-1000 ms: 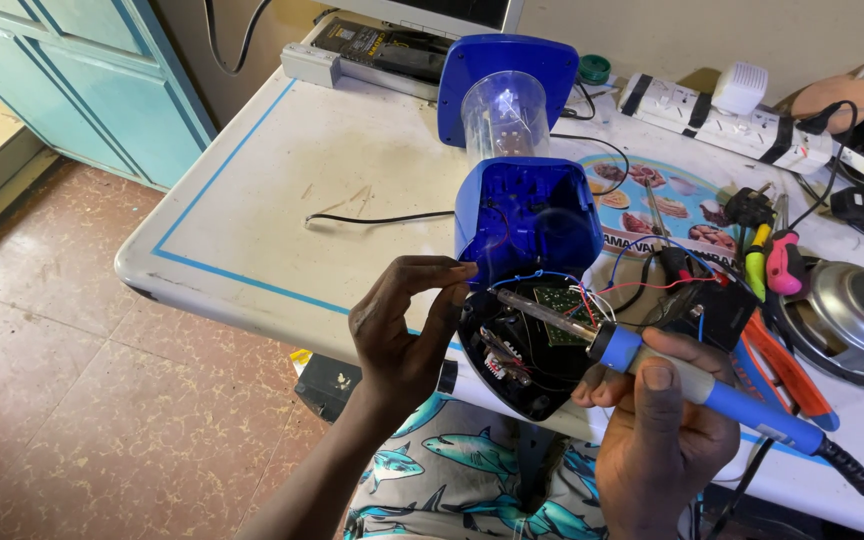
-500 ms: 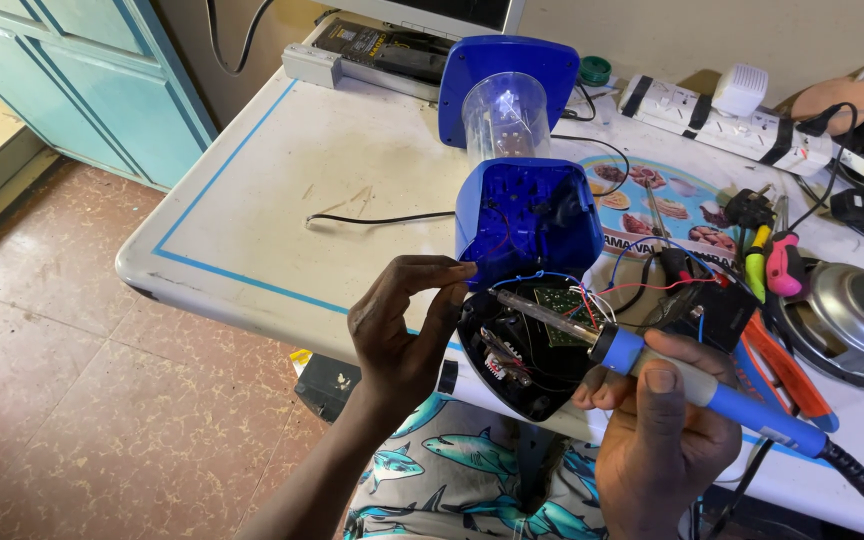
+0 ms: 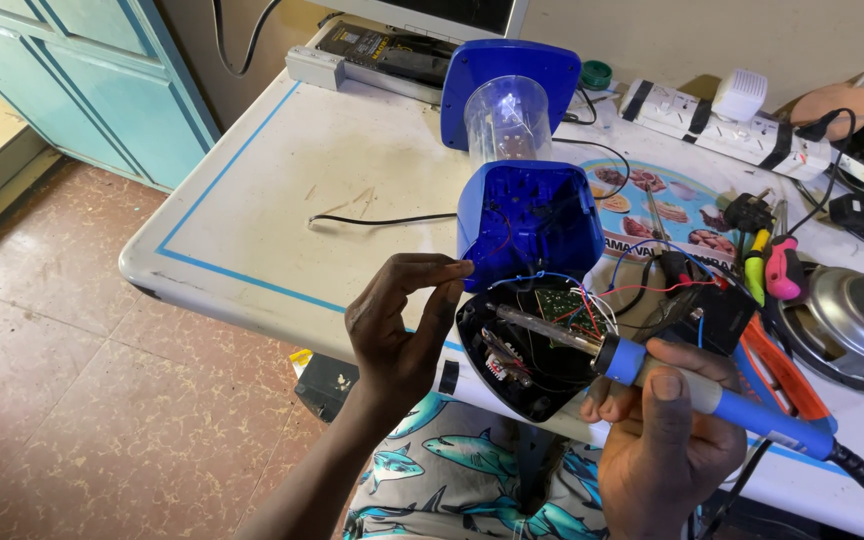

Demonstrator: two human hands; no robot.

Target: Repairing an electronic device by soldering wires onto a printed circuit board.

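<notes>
Two hands work at the frame's lower middle. Left hand (image 3: 397, 330) has thumb and forefinger pinched together at the blue appliance's (image 3: 529, 222) edge, seemingly on a fine wire, too thin to be sure. Right hand (image 3: 667, 440) is clamped around a blue soldering iron (image 3: 652, 368), tip over the circuit board (image 3: 557, 305) in the opened black base (image 3: 522, 355), at the white table's (image 3: 252, 200) near edge. A speaker (image 3: 857, 315) sits at right.
</notes>
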